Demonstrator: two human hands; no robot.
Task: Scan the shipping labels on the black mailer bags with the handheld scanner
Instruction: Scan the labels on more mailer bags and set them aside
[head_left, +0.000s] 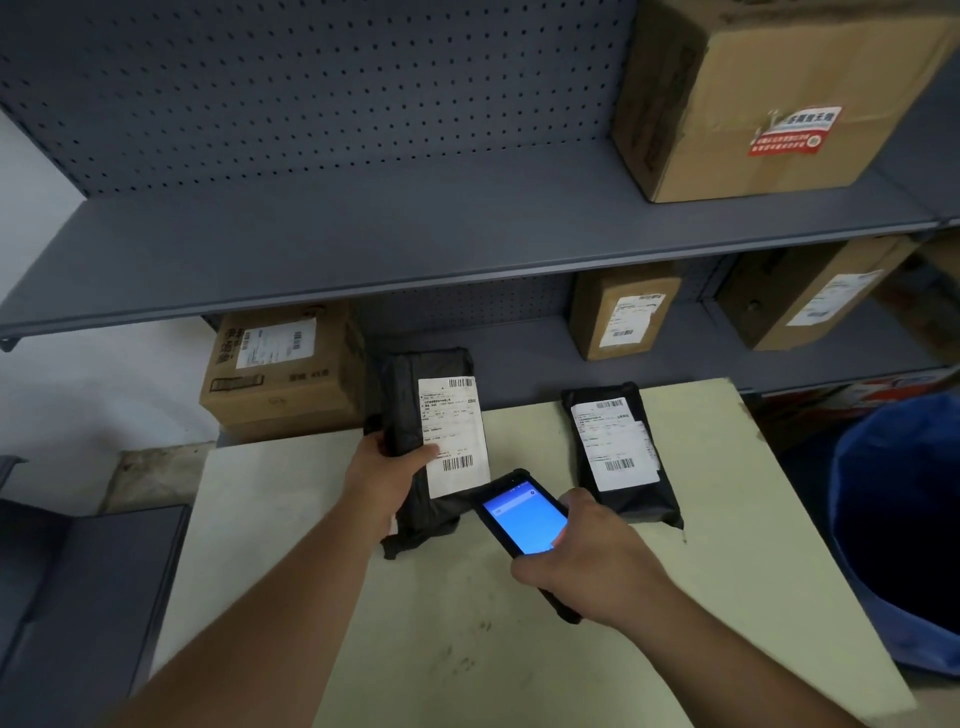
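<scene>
- Fingers of the left hand (387, 470) pinch a black mailer bag (423, 447) by its left side, thumb on the shipping label (453, 435) — the bag is tilted up over the table's (291, 519) far edge.
- The right hand (592, 558) is wrapped around the handheld scanner (524, 519), head just beside the lower barcode.
- Best to keep the thumb off the bars and flatten the label.
- A second mailer bag (621, 452) lies near the far right corner — label up.

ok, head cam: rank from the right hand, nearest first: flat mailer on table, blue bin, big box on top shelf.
From the right hand, which holds the scanner:
1. Flat mailer, on the table just beyond the hand.
2. Blue bin, off the table's right side.
3. Big box, top shelf, far upper right.
</scene>
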